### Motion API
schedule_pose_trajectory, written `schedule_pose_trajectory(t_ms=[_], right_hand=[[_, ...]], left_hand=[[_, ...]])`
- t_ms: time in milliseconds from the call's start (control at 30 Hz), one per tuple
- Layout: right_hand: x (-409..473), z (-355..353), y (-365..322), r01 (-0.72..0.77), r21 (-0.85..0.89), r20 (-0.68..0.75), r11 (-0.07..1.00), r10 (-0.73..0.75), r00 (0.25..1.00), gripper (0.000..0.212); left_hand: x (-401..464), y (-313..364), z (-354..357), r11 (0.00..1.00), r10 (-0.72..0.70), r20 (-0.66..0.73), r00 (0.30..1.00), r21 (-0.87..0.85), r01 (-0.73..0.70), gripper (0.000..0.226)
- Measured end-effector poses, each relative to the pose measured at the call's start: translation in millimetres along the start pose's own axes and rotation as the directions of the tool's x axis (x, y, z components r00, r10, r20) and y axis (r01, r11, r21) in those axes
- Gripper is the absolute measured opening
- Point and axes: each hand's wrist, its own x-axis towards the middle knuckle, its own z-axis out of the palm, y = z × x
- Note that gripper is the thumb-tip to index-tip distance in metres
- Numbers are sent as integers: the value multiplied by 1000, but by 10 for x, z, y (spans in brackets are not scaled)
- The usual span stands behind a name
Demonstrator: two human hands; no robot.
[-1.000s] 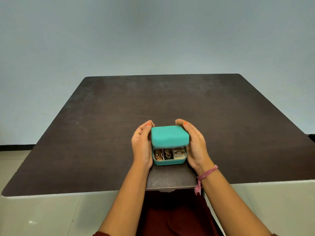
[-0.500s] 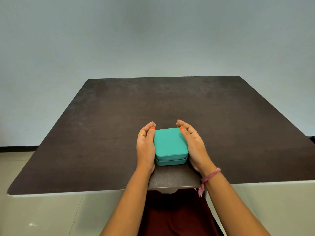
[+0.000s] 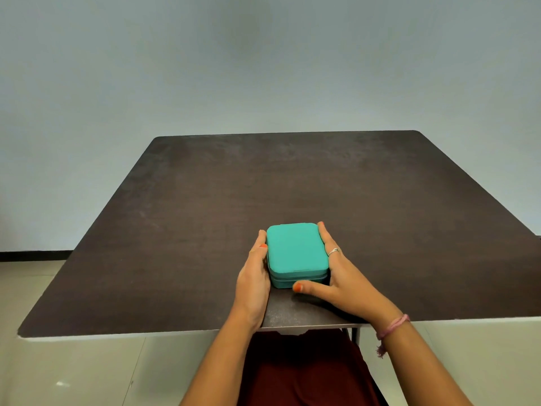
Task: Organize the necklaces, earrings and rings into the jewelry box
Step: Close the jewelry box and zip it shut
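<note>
A dark red garment [image 3: 301, 370] was seen nearest, below the tabletop's [image 3: 187, 230] near edge. A pink thread band [image 3: 392, 328] was worn on the right wrist. The teal jewelry box [image 3: 295, 252], its lid down, was set flat on the tabletop close to that near edge and was held between both hands. The left hand [image 3: 253, 281] was laid along the box's left side, fingers straight against it. The right hand [image 3: 342, 284] was wrapped round the box's right side, its thumb pressed to the front wall and a silver ring [image 3: 333, 252] worn on one of its fingers. Beyond the box, the dark tabletop was backed by a pale wall [image 3: 263, 68].
</note>
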Motion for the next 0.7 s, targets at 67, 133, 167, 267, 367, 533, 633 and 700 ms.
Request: schedule_pose_trajectory(t_ms=[67, 133, 167, 267, 367, 533, 633, 700], right_hand=[[-1, 15, -2, 1, -30, -15, 1000, -2, 1000, 123], [2, 25, 7, 9, -54, -29, 999, -11, 1000, 120], [3, 30, 11, 16, -55, -34, 998, -18, 999, 119], [7, 21, 14, 32, -34, -43, 999, -34, 999, 117], [-1, 4, 6, 51, -16, -57, 999, -52, 997, 112], [17, -30, 14, 89, -34, -83, 995, -91, 992, 107], [21, -28, 19, 88, -46, -83, 995, -91, 992, 107], [17, -19, 12, 79, -67, -77, 995, -84, 993, 108]], left_hand=[[26, -42, -25, 999, -8, 13, 1000, 48, 8, 45], [68, -62, -72, 993, -17, 22, 1000, 117, 14, 46], [101, -55, -105, 983, -11, 18, 1000, 184, 7, 46], [267, 81, -195, 913, 21, 24, 999, 407, -29, 46], [425, 258, -253, 763, 54, 158, 986, 630, -143, 47], [624, 386, -218, 457, -41, 413, 910, 817, -350, 52], [697, 445, -247, 401, -98, 479, 873, 821, -406, 48], [761, 460, -303, 347, -141, 505, 851, 831, -436, 47]])
